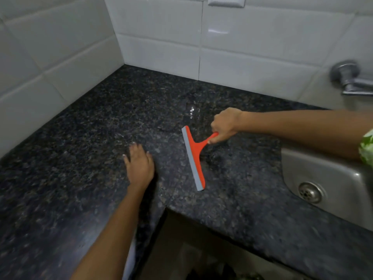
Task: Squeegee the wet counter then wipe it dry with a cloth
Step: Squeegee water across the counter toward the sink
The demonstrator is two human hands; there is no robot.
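While the left hand point(139, 166) rests flat, palm down, fingers spread on the dark granite counter point(84, 138), the right hand point(225, 124) clenches the handle of the orange squeegee point(194, 158), blade on the counter just right of it. Steel sink point(331, 178) at right; tap point(350, 77) far right.

2 bare forearms in view, no sleeves to the wrist. Right arm carries a green-and-white patterned sleeve edge point(367, 147) near the elbow. Fingernails unpainted.

No legible text, label or brand — not on any surface.
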